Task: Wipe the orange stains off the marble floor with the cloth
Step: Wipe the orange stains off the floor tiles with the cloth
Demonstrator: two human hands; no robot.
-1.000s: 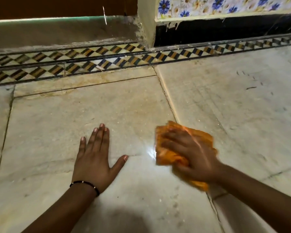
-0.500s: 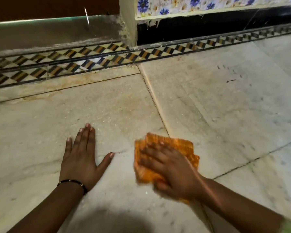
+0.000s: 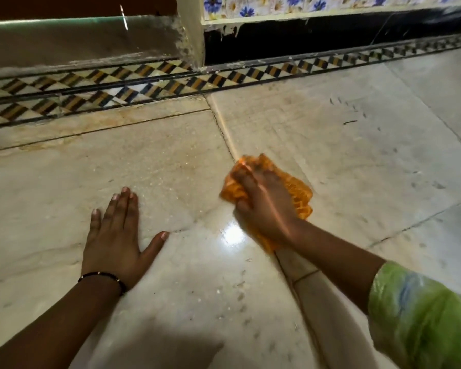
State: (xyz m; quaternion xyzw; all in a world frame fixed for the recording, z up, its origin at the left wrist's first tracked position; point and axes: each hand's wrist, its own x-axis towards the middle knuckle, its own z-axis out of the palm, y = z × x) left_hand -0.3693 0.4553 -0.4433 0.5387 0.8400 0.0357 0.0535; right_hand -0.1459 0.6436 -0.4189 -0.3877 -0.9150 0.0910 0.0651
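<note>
So, head view, the only one. Count: two hands, one cloth (image 3: 298, 193), one bracelet (image 3: 101, 275), one green sleeve (image 3: 421, 318).

Left hand (image 3: 117, 235) lies flat on the marble floor (image 3: 357, 145), palm down, four fingers straight and close together pointing toward the wall, thumb splayed out to the right. It holds nothing. Thin black bracelet sits on that wrist.

Right hand (image 3: 264, 203) is on top of the orange cloth, fingers curled into the bunched fabric, gripping it and pressing it to the floor. Forearm comes in from the lower right; green patterned sleeve covers it near the elbow. Cloth lies across the joint between two slabs, right of the left hand and well apart from it, with a bright light reflection (image 3: 233, 235) on the floor between them.

Orange stains (image 3: 72, 134): brownish-orange streaks along the narrow slab next to the patterned tile border (image 3: 144, 86), plus a faint streak along the slab joint above the cloth.

Hard to read: right hand and cloth are motion-blurred, fingertip positions unclear. Hand covers the cloth's middle. Sleeve is cut by the frame edge. Dark shadow at bottom centre.
</note>
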